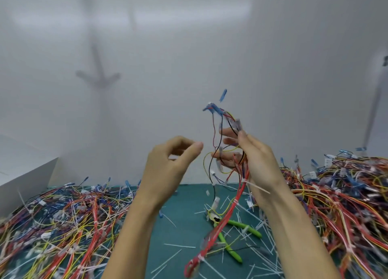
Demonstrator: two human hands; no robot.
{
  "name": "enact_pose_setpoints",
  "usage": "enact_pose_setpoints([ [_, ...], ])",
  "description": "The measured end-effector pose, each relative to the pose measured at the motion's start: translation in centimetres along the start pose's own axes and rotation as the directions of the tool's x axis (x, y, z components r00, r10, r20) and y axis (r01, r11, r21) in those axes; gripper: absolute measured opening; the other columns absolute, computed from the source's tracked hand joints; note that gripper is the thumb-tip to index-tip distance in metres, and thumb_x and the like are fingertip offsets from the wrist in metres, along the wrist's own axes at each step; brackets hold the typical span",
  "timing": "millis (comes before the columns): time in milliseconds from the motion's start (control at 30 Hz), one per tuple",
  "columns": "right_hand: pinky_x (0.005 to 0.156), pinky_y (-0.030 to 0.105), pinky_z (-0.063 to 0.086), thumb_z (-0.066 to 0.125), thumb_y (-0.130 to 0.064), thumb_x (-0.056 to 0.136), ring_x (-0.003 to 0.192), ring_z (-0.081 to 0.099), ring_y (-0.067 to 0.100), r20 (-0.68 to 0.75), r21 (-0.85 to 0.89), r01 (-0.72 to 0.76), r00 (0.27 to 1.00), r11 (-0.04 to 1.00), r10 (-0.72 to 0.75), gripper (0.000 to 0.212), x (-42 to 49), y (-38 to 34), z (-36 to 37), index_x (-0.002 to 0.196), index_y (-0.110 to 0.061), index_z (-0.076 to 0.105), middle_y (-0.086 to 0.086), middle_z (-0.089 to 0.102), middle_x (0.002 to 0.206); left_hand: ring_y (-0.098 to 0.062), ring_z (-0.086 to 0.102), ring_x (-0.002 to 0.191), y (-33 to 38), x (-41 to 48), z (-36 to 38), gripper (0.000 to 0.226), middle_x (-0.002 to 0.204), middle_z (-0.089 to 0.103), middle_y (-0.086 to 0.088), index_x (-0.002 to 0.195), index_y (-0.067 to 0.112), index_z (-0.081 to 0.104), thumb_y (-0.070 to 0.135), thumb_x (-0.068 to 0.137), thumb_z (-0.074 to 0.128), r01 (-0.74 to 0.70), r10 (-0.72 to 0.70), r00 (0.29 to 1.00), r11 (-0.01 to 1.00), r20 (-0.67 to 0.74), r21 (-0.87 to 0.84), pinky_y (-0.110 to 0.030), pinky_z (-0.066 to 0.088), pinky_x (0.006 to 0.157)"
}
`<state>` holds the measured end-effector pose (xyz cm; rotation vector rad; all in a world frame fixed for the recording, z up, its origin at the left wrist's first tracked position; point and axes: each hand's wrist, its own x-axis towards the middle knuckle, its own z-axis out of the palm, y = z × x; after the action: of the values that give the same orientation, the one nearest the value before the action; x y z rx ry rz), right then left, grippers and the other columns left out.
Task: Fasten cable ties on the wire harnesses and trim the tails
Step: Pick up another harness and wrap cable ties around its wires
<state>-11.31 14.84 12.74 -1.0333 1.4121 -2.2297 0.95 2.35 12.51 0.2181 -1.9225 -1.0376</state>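
Note:
My right hand is raised above the table and grips a wire harness of red, yellow and black wires. Its blue connectors stick up above my fingers and its red bundle hangs down to the green mat. A white cable tie tail juts out sideways below that hand. My left hand hovers just left of the harness with fingers loosely curled and holds nothing. Green-handled cutters lie on the mat under the hanging wires.
Large heaps of coloured harnesses cover the left and right sides of the green mat. Cut white tie tails litter the mat's middle. A white box stands at the far left, a white wall behind.

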Motion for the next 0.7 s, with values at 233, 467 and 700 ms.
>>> enact_pose_setpoints([
  [233, 0.097, 0.036, 0.052, 0.035, -0.031, 0.108, 0.113, 0.06, 0.02, 0.236, -0.418, 0.223, 0.963, 0.881, -0.131, 0.03, -0.9, -0.2, 1.9, 0.116, -0.035, 0.064, 0.007, 0.064, 0.117, 0.001, 0.07, 0.09, 3.0, -0.1, 1.8, 0.026, 0.09, 0.077, 0.014, 0.097, 0.027, 0.077, 0.045, 0.081, 0.066, 0.001, -0.001, 1.0, 0.999, 0.004, -0.039, -0.029, 0.053, 0.089],
  [467, 0.104, 0.029, 0.032, 0.038, -0.048, 0.101, 0.134, 0.031, 0.016, 0.33, -0.736, 0.252, 0.944, 0.628, 0.008, 0.041, -1.0, 0.4, 1.8, 0.142, -0.043, 0.039, -0.004, 0.041, 0.132, -0.009, 0.069, 0.075, 2.3, -0.2, 1.6, 0.012, 0.079, 0.076, 0.003, 0.078, 0.017, 0.074, 0.018, 0.089, 0.069, 0.109, -0.134, 0.986, 0.969, -0.099, -0.221, -0.033, 0.054, 0.076],
  [700, 0.087, 0.027, 0.051, 0.059, -0.043, 0.094, 0.1, 0.061, 0.001, 0.254, -0.642, 0.234, 0.963, 0.73, -0.085, 0.024, -1.2, -1.2, 1.2, 0.115, -0.034, 0.068, -0.017, 0.067, 0.108, -0.009, 0.072, 0.08, 1.9, 0.1, 0.1, 0.009, 0.082, 0.077, 0.002, 0.08, 0.02, 0.071, 0.015, 0.087, 0.069, 0.16, -0.208, 0.972, 0.926, -0.108, -0.341, -0.017, 0.056, 0.062],
])
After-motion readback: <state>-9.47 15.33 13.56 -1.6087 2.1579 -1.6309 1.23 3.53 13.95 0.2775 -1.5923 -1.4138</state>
